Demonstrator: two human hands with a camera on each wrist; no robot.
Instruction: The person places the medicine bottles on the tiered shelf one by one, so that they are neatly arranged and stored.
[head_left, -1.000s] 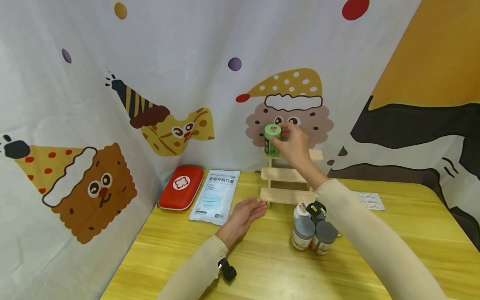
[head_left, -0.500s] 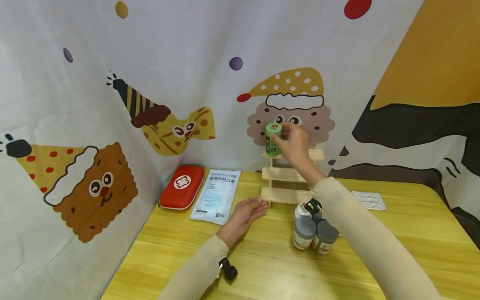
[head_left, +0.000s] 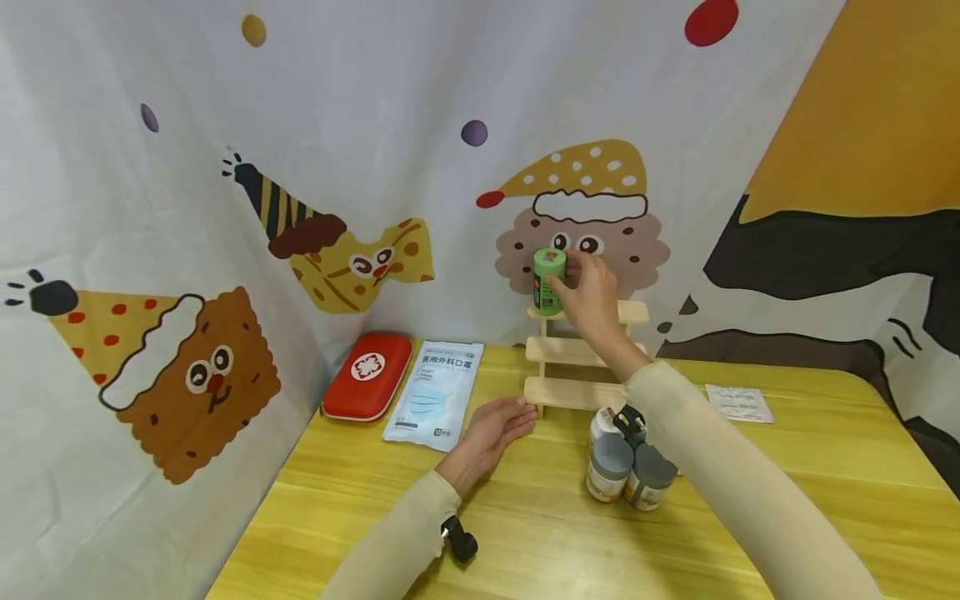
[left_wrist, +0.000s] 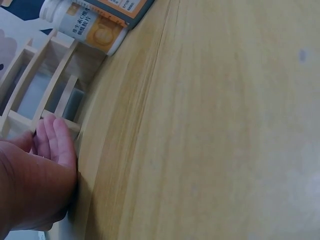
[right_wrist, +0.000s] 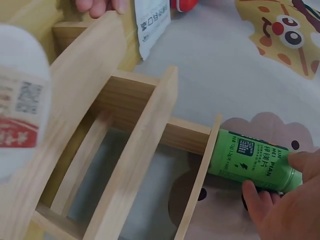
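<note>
A small green bottle [head_left: 548, 287] with a green lid stands upright at the left end of the top step of a three-step wooden rack [head_left: 576, 392]. My right hand [head_left: 594, 296] grips it near the lid between thumb and fingers. In the right wrist view the bottle's base [right_wrist: 218, 155] meets the top board. My left hand [head_left: 489, 429] lies on its edge on the table, fingers nearly straight, fingertips right at the left end of the rack's bottom step. The left wrist view shows those fingers [left_wrist: 60, 142] beside the rack's wooden side.
Two grey-lidded jars [head_left: 609, 467] and a white bottle [head_left: 602, 423] stand close together before the rack, under my right forearm. Left of the rack lie a face mask packet [head_left: 435, 392] and a red case [head_left: 366, 377]. A blister pack [head_left: 738, 403] lies to the right.
The view shifts slightly. My right hand stays on the green bottle over the top step, and my left hand keeps its place at the rack.
</note>
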